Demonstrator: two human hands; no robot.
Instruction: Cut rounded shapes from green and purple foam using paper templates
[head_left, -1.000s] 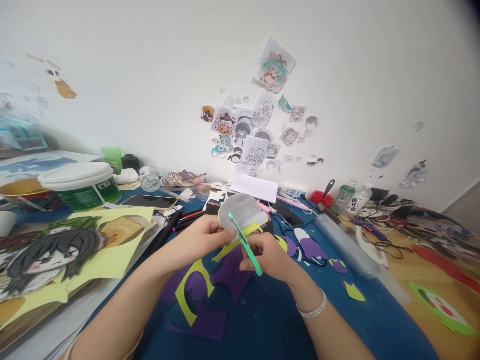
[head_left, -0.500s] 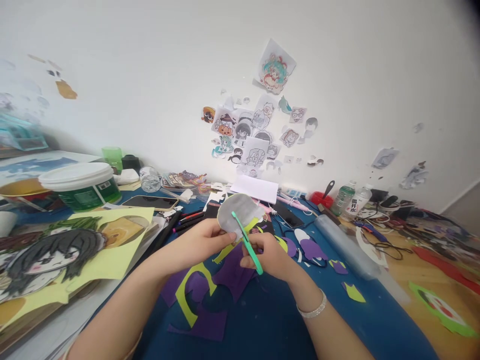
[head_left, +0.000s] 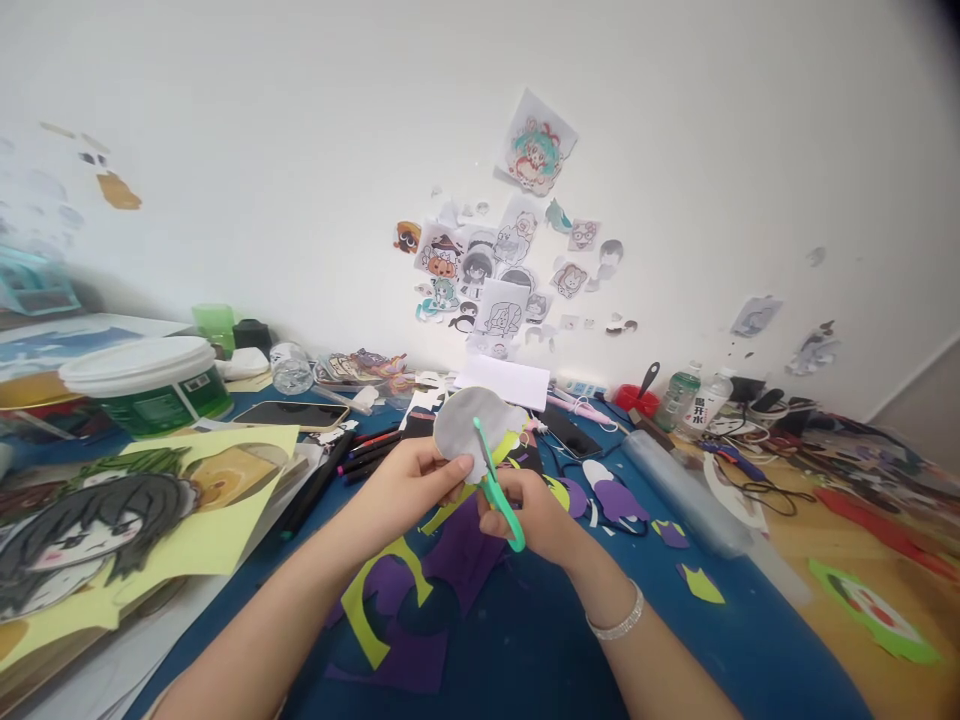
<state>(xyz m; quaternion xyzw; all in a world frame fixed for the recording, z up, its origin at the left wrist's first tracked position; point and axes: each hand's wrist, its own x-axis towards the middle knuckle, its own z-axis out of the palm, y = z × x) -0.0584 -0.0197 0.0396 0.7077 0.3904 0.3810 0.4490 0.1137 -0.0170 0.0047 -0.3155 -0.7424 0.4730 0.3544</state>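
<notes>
Cutout [head_left: 466, 428] pinched at edge, scissors [head_left: 496, 495], mat [head_left: 540, 640] below

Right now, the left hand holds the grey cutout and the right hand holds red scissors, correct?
Not quite: the scissors are green, not red, as the head view shows. The rest stands: the left hand holds the grey cutout, and the right hand holds the scissors.

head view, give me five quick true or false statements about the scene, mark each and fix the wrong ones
1. The left hand holds a grey cutout. True.
2. The right hand holds green scissors. True.
3. No jewellery is worn. False: a bracelet circles the right wrist.
4. The green tub has a white lid on. True.
5. Nothing is stuck up at the back. False: drawings are on the wall.
</notes>
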